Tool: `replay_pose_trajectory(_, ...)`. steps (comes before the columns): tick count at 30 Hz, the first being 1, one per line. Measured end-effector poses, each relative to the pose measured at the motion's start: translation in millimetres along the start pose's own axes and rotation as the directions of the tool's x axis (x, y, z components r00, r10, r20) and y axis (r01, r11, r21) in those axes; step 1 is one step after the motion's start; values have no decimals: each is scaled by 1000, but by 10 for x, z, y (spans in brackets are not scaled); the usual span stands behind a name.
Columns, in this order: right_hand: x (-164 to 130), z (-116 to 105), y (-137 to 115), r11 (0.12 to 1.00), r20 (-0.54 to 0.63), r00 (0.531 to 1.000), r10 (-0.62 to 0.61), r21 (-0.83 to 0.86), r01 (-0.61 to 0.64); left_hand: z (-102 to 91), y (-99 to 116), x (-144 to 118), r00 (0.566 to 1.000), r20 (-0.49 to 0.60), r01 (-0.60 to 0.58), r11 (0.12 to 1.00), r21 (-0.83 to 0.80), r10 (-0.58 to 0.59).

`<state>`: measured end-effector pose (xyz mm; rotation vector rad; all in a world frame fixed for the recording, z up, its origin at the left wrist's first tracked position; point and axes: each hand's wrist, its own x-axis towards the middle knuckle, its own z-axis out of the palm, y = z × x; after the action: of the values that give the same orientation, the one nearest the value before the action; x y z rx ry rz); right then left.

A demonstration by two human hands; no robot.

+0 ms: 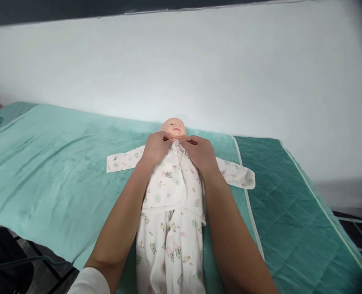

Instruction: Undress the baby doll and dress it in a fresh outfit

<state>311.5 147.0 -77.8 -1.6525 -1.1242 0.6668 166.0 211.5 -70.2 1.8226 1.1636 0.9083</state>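
On its back lies a baby doll (174, 125), its head toward the wall. It wears a white wrap-front top (167, 192) printed with small animals, and matching trousers (183, 249) cover its legs. Both sleeves stretch out to the sides. My left hand (156, 149) is closed at the collar just below the doll's chin, fingers pinched on the cloth. Opposite it, my right hand (200, 153) pinches the other side of the neckline. The fingertips of both hands partly hide the collar. My forearms pass along either side of the doll's body.
A light green plush blanket (61, 175) lies under the doll, over a darker quilted mattress cover (291, 204) at the right. Behind stands a white wall (181, 61). At lower left, a dark cable (24, 261) runs beside a black object on the floor.
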Motion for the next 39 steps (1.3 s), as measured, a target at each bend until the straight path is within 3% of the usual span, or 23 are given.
replay_pose_trajectory(4, -8, 58, 25, 969, -46, 996, 77, 238, -64, 27, 15, -54, 1000, 9, 14, 988, -152, -13)
replay_pose_trajectory(7, -48, 96, 26, 953, -56, 998, 42, 304, -23, 69, 35, -81, 1000, 8, -18, 984, -177, 20)
replay_pose_trajectory(14, -65, 114, 83, 966, -42, 998, -39, 253, 48, 68, -15, -91, 1000, 28, 7, 973, -230, -1)
replay_pose_trajectory(20, -35, 64, 172, 933, 124, 990, -74, 359, 25, 59, -32, -100, 1000, 14, -5, 974, -227, 9)
replay_pose_trajectory(26, -38, 46, 132, 969, 158, 982, -103, 241, 63, 63, -36, -113, 998, 58, 26, 960, -277, -10)
replay_pose_trajectory(33, -80, 35, 76, 975, 176, 983, -59, 220, 19, 41, -45, -136, 981, 133, 189, 809, -556, -138)
replay_pose_trajectory(36, -110, 22, 64, 986, 155, 988, -19, 169, -7, 38, -61, -147, 984, 131, 169, 850, -499, -119)
replay_pose_trajectory(39, -126, 19, 77, 992, 156, 988, -13, 130, -7, 38, -55, -167, 994, 84, 96, 944, -316, -73)
